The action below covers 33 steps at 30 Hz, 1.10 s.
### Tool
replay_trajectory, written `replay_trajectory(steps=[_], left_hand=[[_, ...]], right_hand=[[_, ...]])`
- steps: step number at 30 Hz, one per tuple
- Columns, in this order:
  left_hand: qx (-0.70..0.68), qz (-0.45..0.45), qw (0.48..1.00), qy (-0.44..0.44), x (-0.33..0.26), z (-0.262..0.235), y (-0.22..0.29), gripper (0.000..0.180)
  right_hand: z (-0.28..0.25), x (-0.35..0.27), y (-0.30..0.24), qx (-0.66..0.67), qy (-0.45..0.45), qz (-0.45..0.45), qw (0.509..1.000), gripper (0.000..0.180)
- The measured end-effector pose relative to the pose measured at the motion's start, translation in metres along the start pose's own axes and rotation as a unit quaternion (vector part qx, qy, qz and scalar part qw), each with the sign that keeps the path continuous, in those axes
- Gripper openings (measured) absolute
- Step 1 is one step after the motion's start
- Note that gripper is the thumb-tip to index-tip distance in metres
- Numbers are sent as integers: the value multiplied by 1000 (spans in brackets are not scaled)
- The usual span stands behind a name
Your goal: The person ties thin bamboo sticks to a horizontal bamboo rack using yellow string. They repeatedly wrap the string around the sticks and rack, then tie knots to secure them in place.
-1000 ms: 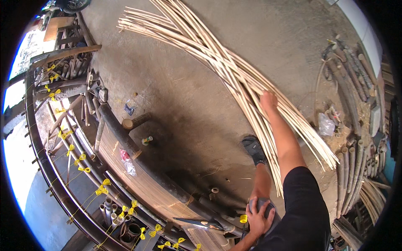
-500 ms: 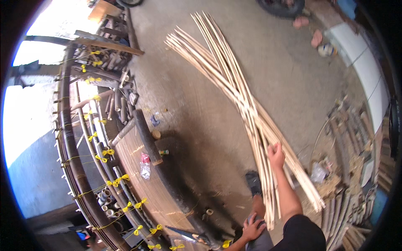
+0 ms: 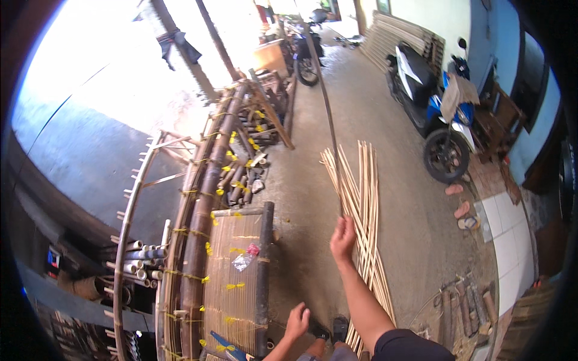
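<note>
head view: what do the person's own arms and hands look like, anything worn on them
The right arm has a short black sleeve, with the forearm bare. The left forearm is bare where it shows. The left hand and right hand wear no gloves.

A: Right hand (image 3: 342,239)?
B: Between four and five o'clock from view centre. Fingers curled in, gripping; right forearm (image 3: 363,298) outstretched, pointing toward eleven.
A: Left hand (image 3: 296,322)?
B: Six o'clock, lower than the right. Fingers loosely bent, grip slack; left forearm (image 3: 280,350) angled toward one.
</note>
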<state>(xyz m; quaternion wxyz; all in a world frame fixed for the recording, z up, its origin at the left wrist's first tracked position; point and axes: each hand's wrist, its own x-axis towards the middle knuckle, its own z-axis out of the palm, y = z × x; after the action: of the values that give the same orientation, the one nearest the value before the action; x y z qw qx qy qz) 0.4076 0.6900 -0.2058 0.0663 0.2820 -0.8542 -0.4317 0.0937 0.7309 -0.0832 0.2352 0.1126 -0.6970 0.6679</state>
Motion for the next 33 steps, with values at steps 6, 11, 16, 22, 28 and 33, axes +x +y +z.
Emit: replay_trajectory(steps=[6,11,16,22,28,33], left_hand=[[-136,-30,984,107,17,-144,84,40],[-70,-162,949,260,-82,-250,40,30],[-2,-302,900,315,-189,-364,51,39],[193,-411,842,292,-241,-432,-4,41],[264,-479,797,255,-241,-448,-84,36],[244,-491,787,282,-57,-460,-36,32]], right_hand=[[151,-29,-177,411,-250,287,829,24],[205,-125,-261,436,-298,434,730,24],[233,-268,-285,432,-421,431,671,22],[241,-318,-248,226,-707,448,498,28],[254,-227,-131,103,-801,392,441,36],[252,-85,-17,14,-667,466,581,25]])
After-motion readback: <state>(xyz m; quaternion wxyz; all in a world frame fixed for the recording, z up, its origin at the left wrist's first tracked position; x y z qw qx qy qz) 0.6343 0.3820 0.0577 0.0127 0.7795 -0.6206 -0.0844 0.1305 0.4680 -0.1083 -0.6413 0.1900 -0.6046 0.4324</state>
